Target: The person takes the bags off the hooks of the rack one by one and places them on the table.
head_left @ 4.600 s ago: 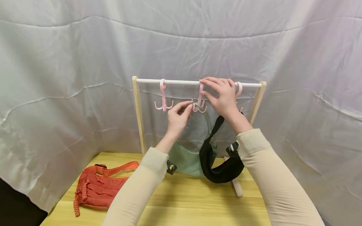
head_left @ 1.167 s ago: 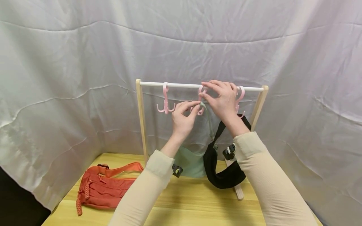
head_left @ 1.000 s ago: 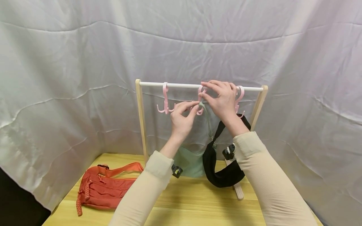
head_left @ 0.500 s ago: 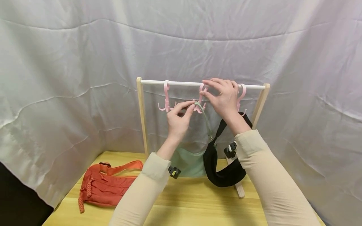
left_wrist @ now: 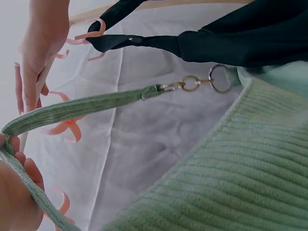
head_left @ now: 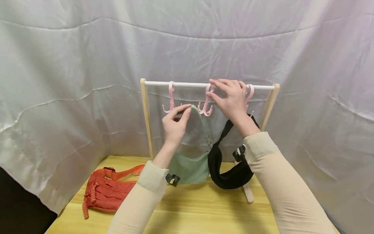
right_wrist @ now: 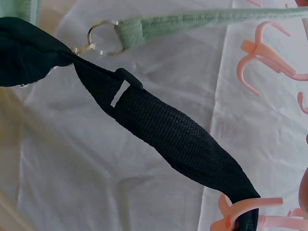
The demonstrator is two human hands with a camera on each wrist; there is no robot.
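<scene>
In the head view, my left hand (head_left: pixel 174 125) pinches the top of the strap (head_left: pixel 198 114) of a light green ribbed shoulder bag (head_left: pixel 190 168). The bag hangs from that hand, and its strap is just left of the middle pink hook (head_left: pixel 206 105), apart from its prongs. Metal rings (left_wrist: pixel 191 83) join strap and bag in the left wrist view. My right hand (head_left: pixel 232 99) holds the upper part of the middle hook near the white rod (head_left: pixel 187 84), thumb and index finger about its stem. The right wrist view shows only a sliver of that hand.
A black bag (head_left: pixel 230 177) hangs by its strap from the right pink hook (head_left: pixel 249 94), beside the green bag. The left pink hook (head_left: pixel 171 97) bears nothing. A red waist bag (head_left: pixel 109 191) lies on the wooden table (head_left: pixel 198 211). Wooden posts (head_left: pixel 146 120) carry the rod.
My left hand has moved left with the green strap, away from the middle hook's prongs; the green bag has shifted left with it. My right hand stays at the hook's top.
</scene>
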